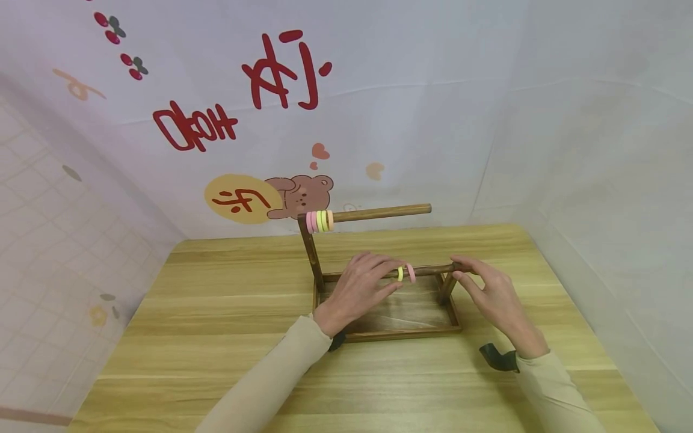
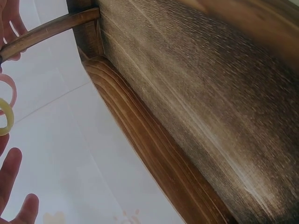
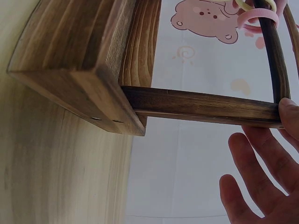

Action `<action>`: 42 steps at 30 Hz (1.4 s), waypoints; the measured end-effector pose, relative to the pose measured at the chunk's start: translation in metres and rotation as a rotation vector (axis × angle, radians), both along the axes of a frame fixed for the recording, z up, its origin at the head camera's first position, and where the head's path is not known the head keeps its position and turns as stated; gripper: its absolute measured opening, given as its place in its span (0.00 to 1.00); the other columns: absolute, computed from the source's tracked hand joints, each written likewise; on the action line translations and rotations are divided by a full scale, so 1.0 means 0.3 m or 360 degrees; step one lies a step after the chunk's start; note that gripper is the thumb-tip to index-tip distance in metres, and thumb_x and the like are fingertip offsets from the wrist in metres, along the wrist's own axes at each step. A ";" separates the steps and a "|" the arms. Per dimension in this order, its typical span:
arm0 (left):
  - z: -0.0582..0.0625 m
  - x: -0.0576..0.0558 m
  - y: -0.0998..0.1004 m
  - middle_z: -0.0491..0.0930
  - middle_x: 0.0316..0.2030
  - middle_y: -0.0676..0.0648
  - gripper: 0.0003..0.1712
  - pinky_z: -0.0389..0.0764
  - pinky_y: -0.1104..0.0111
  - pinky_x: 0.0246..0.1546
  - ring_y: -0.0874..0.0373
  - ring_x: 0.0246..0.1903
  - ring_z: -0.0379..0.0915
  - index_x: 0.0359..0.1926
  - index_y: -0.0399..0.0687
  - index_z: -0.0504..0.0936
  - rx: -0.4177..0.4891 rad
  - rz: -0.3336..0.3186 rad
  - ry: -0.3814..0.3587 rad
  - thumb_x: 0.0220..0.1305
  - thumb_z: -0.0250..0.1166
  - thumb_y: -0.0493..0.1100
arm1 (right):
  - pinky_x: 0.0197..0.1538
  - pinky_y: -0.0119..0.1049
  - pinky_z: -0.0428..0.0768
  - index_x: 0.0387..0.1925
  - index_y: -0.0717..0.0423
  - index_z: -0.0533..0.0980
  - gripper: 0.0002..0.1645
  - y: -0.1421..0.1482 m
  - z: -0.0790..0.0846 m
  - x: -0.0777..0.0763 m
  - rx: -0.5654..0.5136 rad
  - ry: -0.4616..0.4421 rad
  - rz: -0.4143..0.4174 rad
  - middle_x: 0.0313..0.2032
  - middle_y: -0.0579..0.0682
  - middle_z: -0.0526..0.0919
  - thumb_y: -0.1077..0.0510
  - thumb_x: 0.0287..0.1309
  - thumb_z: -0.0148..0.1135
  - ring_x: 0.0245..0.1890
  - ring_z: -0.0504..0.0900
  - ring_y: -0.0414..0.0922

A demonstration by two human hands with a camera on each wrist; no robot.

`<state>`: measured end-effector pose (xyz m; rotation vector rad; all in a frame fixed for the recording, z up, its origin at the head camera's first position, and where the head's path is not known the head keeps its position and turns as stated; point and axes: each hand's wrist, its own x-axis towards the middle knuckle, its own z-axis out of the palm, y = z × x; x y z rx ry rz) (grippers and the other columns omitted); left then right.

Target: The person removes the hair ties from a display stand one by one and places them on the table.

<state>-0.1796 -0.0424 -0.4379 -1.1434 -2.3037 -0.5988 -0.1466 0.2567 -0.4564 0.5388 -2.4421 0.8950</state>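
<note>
A dark wooden rack (image 1: 400, 334) with a tray base stands on the table. Its lower rod (image 1: 433, 270) runs leftward from a short post (image 1: 446, 288). On that rod hang a yellow hair tie (image 1: 400, 274) and, just to its right, a pink hair tie (image 1: 411, 273). My left hand (image 1: 357, 288) pinches the yellow one between thumb and fingers, covering part of the rod. My right hand (image 1: 489, 291) grips the post's top at the rod's end; its thumb lies against the joint in the right wrist view, and the other fingers are spread.
Several pink, yellow and peach hair ties (image 1: 319, 221) sit bunched at the left of the upper rod (image 1: 384, 213), which a taller post (image 1: 311, 252) supports. Behind the wooden table (image 1: 216, 300) hangs a white printed cloth (image 1: 411, 120).
</note>
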 end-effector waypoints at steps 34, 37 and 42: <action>0.023 -0.005 -0.030 0.86 0.49 0.49 0.23 0.76 0.56 0.63 0.54 0.50 0.82 0.58 0.48 0.86 -0.0005 -0.0018 0.0022 0.64 0.77 0.47 | 0.51 0.48 0.79 0.61 0.58 0.80 0.22 0.001 -0.002 0.000 0.0007 -0.0017 -0.0010 0.45 0.51 0.89 0.66 0.65 0.69 0.47 0.87 0.53; 0.025 -0.004 -0.033 0.86 0.49 0.50 0.23 0.76 0.56 0.63 0.55 0.50 0.82 0.58 0.47 0.86 0.0002 -0.0017 0.0027 0.63 0.77 0.46 | 0.51 0.48 0.79 0.61 0.58 0.80 0.23 0.001 -0.002 0.000 0.0012 -0.0011 -0.0008 0.45 0.51 0.89 0.66 0.65 0.69 0.47 0.87 0.53; 0.026 -0.002 -0.040 0.86 0.49 0.50 0.22 0.76 0.56 0.64 0.55 0.50 0.81 0.59 0.48 0.86 -0.0003 -0.0007 0.0028 0.65 0.75 0.47 | 0.53 0.41 0.79 0.60 0.58 0.80 0.23 0.002 -0.001 -0.001 0.0010 -0.0004 -0.0002 0.45 0.51 0.90 0.67 0.64 0.69 0.47 0.87 0.53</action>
